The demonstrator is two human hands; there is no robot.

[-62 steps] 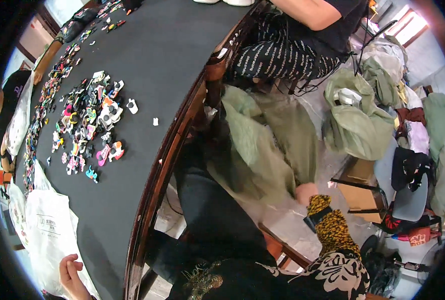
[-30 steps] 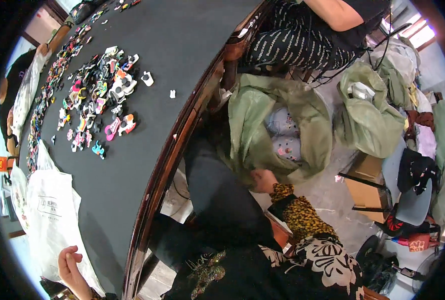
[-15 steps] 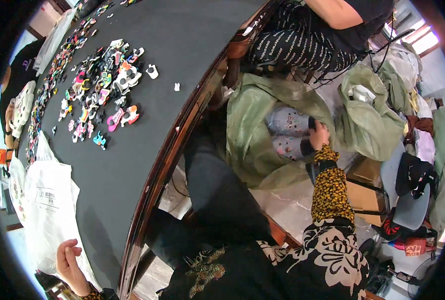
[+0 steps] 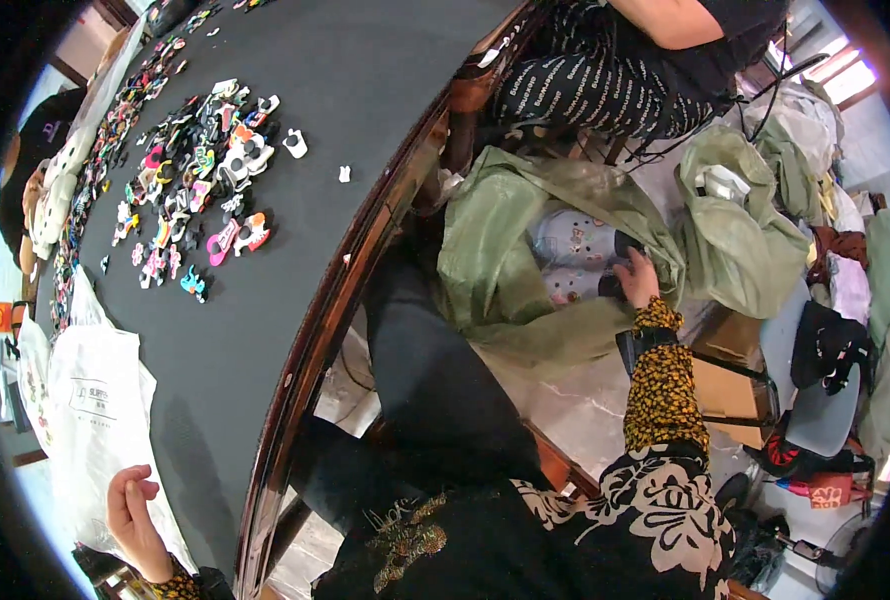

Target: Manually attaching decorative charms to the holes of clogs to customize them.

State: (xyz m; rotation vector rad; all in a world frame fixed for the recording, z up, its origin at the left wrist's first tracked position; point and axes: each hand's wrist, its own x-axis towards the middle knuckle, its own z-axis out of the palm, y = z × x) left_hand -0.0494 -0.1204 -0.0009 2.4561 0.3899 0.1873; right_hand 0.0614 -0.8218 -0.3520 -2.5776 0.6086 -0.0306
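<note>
My right hand (image 4: 638,279) reaches to a green woven sack (image 4: 480,255) beside my knee. Its fingers are spread at the dark ends of a pair of pale blue slippers (image 4: 573,240) with small cartoon figures; whether they touch the slippers is hard to tell. The slippers lie side by side within the sack's mouth, the lower one partly covered by its folded edge. My left hand (image 4: 137,520) hovers palm up by the table, fingers loosely bent with nothing in them. Closest to it is a white plastic bag (image 4: 95,400) with printing.
Small colourful shoe charms (image 4: 195,185) are heaped on the dark table (image 4: 295,230), which has a worn wooden rim. Another person (image 4: 605,95) sits across at upper right. A second green sack (image 4: 740,250), a cardboard box (image 4: 725,390) and a chair (image 4: 825,420) stand to the right.
My right hand has drawn back slightly toward me and its fingers look more spread. The sack's near edge has come up over the lower slipper. My left hand has barely moved.
</note>
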